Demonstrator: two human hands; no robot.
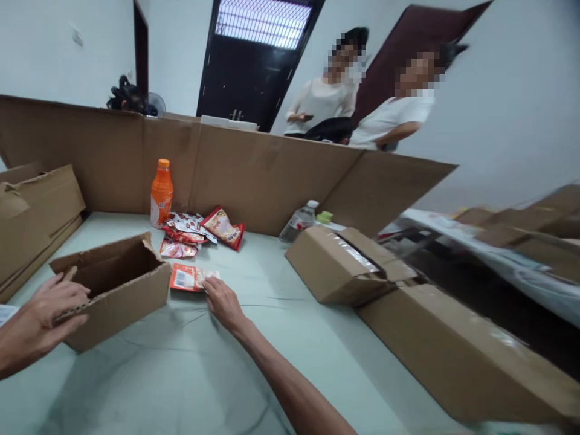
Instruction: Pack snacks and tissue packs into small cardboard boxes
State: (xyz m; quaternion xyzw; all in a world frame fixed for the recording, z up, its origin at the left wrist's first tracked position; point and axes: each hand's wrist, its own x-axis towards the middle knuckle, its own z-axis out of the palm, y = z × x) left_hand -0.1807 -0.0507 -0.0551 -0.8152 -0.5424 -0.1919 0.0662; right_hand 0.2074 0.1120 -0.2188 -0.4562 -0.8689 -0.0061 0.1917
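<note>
My left hand [43,317] grips the near edge of a small open cardboard box [118,284] at the left of the table, fingers curled over its flap. My right hand [223,302] reaches forward, and its fingertips rest on a flat orange snack packet [188,278] lying just right of the box. Whether the fingers pinch the packet or only touch it does not show. Behind the packet lies a pile of red and white snack packets [194,232] beside an upright orange drink bottle [161,193].
A tall cardboard wall [254,175] runs across the back of the pale green table [254,338]. Folded cardboard [36,211] lies at far left. Two closed boxes [344,266] [462,356] lie at right, with a clear water bottle [299,222] behind. Two people stand beyond the wall.
</note>
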